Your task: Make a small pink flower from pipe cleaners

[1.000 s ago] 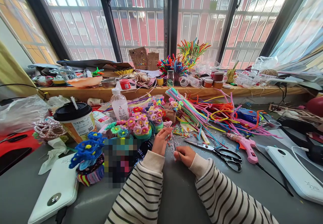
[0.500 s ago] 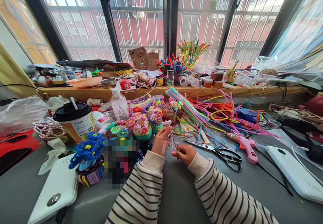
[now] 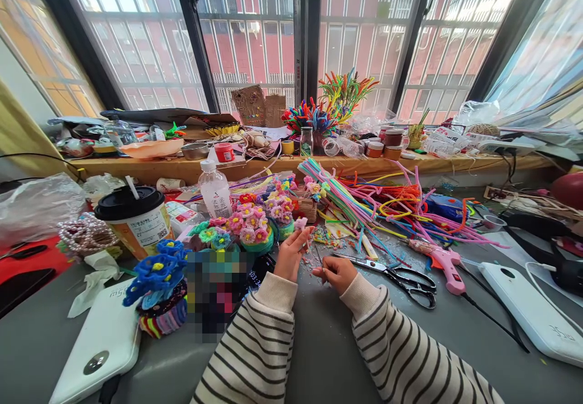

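My left hand [image 3: 291, 255] pinches the pink tip of a thin pipe cleaner stem [image 3: 317, 253] just above the grey table [image 3: 319, 343]. My right hand [image 3: 337, 272] grips the lower end of the same stem between thumb and fingers. Both sleeves are cream with dark stripes. Pipe-cleaner flower bunches [image 3: 255, 225] stand just left of my left hand. Black-handled scissors [image 3: 401, 277] lie right of my right hand.
A pink glue gun [image 3: 444, 262] and a heap of coloured pipe cleaners [image 3: 378, 203] lie at right. A lidded cup [image 3: 136, 217], a water bottle [image 3: 215, 189], blue flowers [image 3: 159, 270] and a white box [image 3: 100, 343] sit at left. Another white device [image 3: 532, 310] lies far right.
My right hand has moved slightly up and toward my left hand along the stem. My left fingers have shifted on the pink tip. The view has barely moved.
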Tool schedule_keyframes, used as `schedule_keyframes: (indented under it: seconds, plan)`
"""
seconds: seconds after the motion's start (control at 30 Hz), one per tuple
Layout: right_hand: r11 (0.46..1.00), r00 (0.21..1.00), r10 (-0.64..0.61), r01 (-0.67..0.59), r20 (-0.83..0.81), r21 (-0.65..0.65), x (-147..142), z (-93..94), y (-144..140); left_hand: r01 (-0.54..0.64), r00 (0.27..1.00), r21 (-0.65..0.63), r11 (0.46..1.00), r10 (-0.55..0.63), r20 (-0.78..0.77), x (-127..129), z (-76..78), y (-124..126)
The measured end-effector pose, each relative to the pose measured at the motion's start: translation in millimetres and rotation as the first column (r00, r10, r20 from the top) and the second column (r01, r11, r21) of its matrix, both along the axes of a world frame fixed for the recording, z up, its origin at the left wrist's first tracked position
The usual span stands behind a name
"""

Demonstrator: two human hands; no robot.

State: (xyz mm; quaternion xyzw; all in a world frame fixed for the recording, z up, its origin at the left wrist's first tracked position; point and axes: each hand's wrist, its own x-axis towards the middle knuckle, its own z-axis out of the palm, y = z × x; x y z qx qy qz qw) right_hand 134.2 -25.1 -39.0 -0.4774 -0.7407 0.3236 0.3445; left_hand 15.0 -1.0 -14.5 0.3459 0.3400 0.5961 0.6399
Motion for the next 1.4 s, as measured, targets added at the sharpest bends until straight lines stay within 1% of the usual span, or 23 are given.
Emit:
schedule_keyframes:
  seconds: [0.1,0.23,0.3,0.33,0.37,0.4,0.47,0.5,0.57,0.63,0.7,0.77,0.83,0.87,0.9,0.93,1.0,1.03,1.07,1.13,1.23,1.33,1.4]
  plan:
    - [1.000,1.000,-0.022,0.022,-0.015,0.017,2.4,-0.3,2.2,0.007,0.999,0.002,1.000,-0.007,-0.049,0.7,0.5,-0.4]
    - [0.999,0.996,-0.045,0.044,-0.083,-0.012,3.3,-0.2,3.2,-0.063,0.995,-0.009,0.998,0.062,-0.082,-0.1,1.0,-0.5]
    - [0.996,0.987,-0.043,0.031,-0.153,-0.085,2.8,0.3,3.2,-0.100,0.991,-0.006,0.995,0.099,-0.096,-0.6,1.0,-0.2]
    - [0.987,0.979,-0.037,0.004,-0.202,-0.163,2.3,0.5,3.2,-0.115,0.988,0.007,0.993,0.115,-0.100,-0.8,0.9,-0.1]
    - [0.963,0.965,-0.028,-0.043,-0.259,-0.265,1.8,0.9,3.3,-0.126,0.986,0.026,0.992,0.128,-0.102,-0.9,0.8,0.1]
    - [0.921,0.946,-0.024,-0.105,-0.324,-0.374,1.2,1.3,3.4,-0.130,0.986,0.047,0.990,0.135,-0.099,-0.9,0.7,0.3]
    - [0.799,0.892,-0.034,-0.247,-0.451,-0.548,0.4,2.4,4.0,-0.114,0.989,0.071,0.991,0.120,-0.082,-0.8,0.5,0.5]
    - [0.740,0.861,-0.045,-0.312,-0.507,-0.596,0.4,3.2,4.4,-0.100,0.992,0.069,0.993,0.105,-0.072,-0.6,0.3,0.6]
    - [0.643,0.805,-0.057,-0.423,-0.591,-0.638,1.4,4.9,5.5,-0.076,0.996,0.050,0.996,0.078,-0.041,-0.2,-0.3,0.7]
    - [0.569,0.766,-0.062,-0.500,-0.640,-0.653,3.6,6.4,6.8,-0.064,0.998,0.037,0.997,0.064,-0.001,0.3,-1.8,1.2]
    - [0.522,0.742,-0.052,-0.550,-0.668,-0.652,6.0,7.3,7.7,-0.046,0.999,0.050,0.998,0.045,0.026,0.7,-4.1,2.2]
    - [0.498,0.738,-0.026,-0.575,-0.674,-0.649,7.5,7.0,8.1,-0.026,1.000,0.072,0.997,0.025,0.017,0.8,-6.2,3.2]
    - [0.500,0.759,0.001,-0.564,-0.651,-0.657,7.4,5.1,8.2,-0.015,1.000,0.077,0.997,0.016,-0.022,0.7,-7.0,3.5]
    - [0.525,0.775,0.005,-0.540,-0.632,-0.658,6.9,3.7,8.2,-0.016,0.999,0.064,0.998,0.019,-0.041,0.6,-6.8,3.4]
    - [0.572,0.787,0.004,-0.508,-0.617,-0.644,6.0,2.2,8.2,-0.021,0.998,0.044,0.999,0.023,-0.056,0.6,-6.3,3.0]
    - [0.634,0.792,-0.003,-0.470,-0.610,-0.614,5.1,0.7,8.2,-0.027,0.997,0.022,0.999,0.028,-0.067,0.6,-5.4,2.5]
    - [0.750,0.787,-0.009,-0.403,-0.617,-0.524,3.3,-1.7,8.1,-0.040,0.996,-0.017,0.999,0.038,-0.078,0.8,-3.5,1.2]
    - [0.794,0.778,-0.005,-0.379,-0.628,-0.475,2.5,-2.4,8.0,-0.046,0.996,-0.030,0.999,0.043,-0.078,0.9,-2.5,0.6]
    - [0.823,0.773,0.002,-0.362,-0.635,-0.438,1.9,-2.9,7.8,-0.049,0.996,-0.037,0.998,0.046,-0.075,1.0,-1.7,-0.1]
    - [0.848,0.778,0.012,-0.341,-0.628,-0.406,1.1,-3.5,7.2,-0.031,0.998,-0.043,0.999,0.029,-0.058,1.0,-0.6,-1.4]
    - [0.868,0.792,0.024,-0.319,-0.610,-0.380,0.5,-3.7,6.5,0.090,0.996,-0.018,0.996,-0.091,-0.009,0.7,1.0,-4.2]
    - [0.865,0.788,0.077,-0.357,-0.611,-0.353,0.2,-3.2,5.9,0.246,0.969,0.002,0.969,-0.246,0.006,0.9,3.5,-7.5]
    - [0.850,0.781,0.110,-0.395,-0.615,-0.349,0.1,-2.5,5.7,0.313,0.950,0.012,0.950,-0.312,-0.027,1.4,5.5,-9.4]
